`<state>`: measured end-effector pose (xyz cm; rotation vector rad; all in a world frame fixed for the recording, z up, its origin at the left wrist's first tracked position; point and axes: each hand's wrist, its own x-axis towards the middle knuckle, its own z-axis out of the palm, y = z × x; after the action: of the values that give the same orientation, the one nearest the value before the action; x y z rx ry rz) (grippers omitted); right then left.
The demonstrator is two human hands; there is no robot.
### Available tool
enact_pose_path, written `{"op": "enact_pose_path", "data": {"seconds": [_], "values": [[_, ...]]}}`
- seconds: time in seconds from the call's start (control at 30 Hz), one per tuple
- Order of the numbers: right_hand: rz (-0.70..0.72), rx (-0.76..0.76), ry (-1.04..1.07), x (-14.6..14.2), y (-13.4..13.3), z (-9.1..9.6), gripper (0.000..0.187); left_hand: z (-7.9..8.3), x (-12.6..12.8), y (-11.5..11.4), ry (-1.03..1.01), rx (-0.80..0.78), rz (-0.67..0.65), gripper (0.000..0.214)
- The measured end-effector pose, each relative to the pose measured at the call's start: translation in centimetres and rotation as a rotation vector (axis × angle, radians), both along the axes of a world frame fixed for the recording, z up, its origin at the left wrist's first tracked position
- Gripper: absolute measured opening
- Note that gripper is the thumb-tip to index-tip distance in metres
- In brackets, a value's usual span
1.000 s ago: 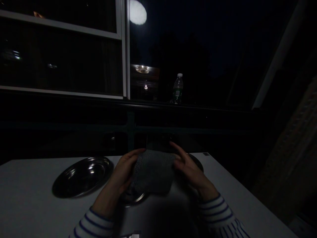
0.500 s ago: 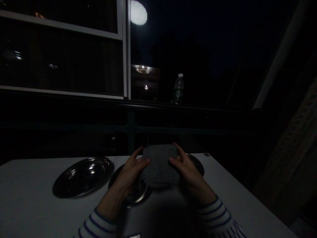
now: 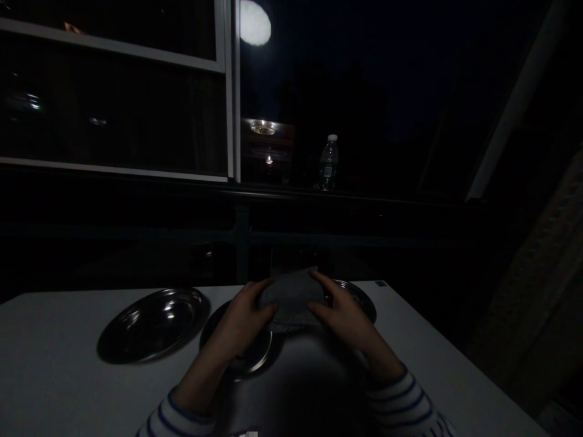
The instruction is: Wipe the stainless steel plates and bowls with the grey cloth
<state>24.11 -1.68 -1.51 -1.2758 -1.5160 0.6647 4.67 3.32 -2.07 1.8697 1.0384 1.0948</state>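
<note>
Both of my hands grip a folded grey cloth [image 3: 289, 297] above the white table [image 3: 54, 376]. My left hand [image 3: 241, 325] pinches its left edge with thumb on top. My right hand [image 3: 344, 315] holds its right edge, fingers curled over the top. Under the hands lies a round metal plate [image 3: 248, 358], partly hidden. My sleeves are white with dark stripes.
A second metal plate [image 3: 152, 325] lies on the table to the left. The rim of a third plate [image 3: 364, 297] shows behind my right hand. A plastic water bottle [image 3: 328, 162] stands on the dark window ledge. The room is dim; the table's right edge drops off.
The cloth has been folded smaller and lowered toward the plate. Both hands have closed in over its edges.
</note>
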Motion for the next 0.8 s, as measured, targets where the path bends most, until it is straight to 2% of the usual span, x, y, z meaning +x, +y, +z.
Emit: {"op": "enact_pose_path", "data": {"seconds": [0.13,0.27,0.33,0.47,0.53,0.6,0.7,0.8], "values": [[-0.122,0.118,-0.231,0.4,0.5,-0.5,0.035,-0.3,0.0,0.0,0.162,0.200,0.038,0.022],[-0.344,0.250,-0.239,-0.4,0.5,-0.6,0.035,0.1,0.7,-0.9,0.117,0.179,0.074,0.024],[-0.310,0.199,-0.112,-1.3,0.6,-0.6,0.036,0.0,1.2,-1.4,0.121,0.197,0.103,0.024],[-0.035,-0.038,0.430,-3.2,0.8,-1.0,0.047,-1.4,2.3,-1.8,0.134,0.409,0.147,0.033],[0.063,-0.101,0.718,-3.8,0.9,-1.2,0.049,-2.4,2.8,-1.8,0.132,0.540,0.108,0.039],[0.071,-0.078,0.897,-4.0,1.0,-1.2,0.047,-3.2,3.4,-1.9,0.131,0.620,0.041,0.039],[0.036,0.002,0.907,-3.8,0.9,-1.1,0.048,-3.5,4.2,-2.5,0.086,0.619,-0.040,0.033],[0.017,0.053,0.759,-3.3,0.7,-0.7,0.052,-2.5,4.6,-3.2,-0.047,0.407,0.011,0.026]]}}
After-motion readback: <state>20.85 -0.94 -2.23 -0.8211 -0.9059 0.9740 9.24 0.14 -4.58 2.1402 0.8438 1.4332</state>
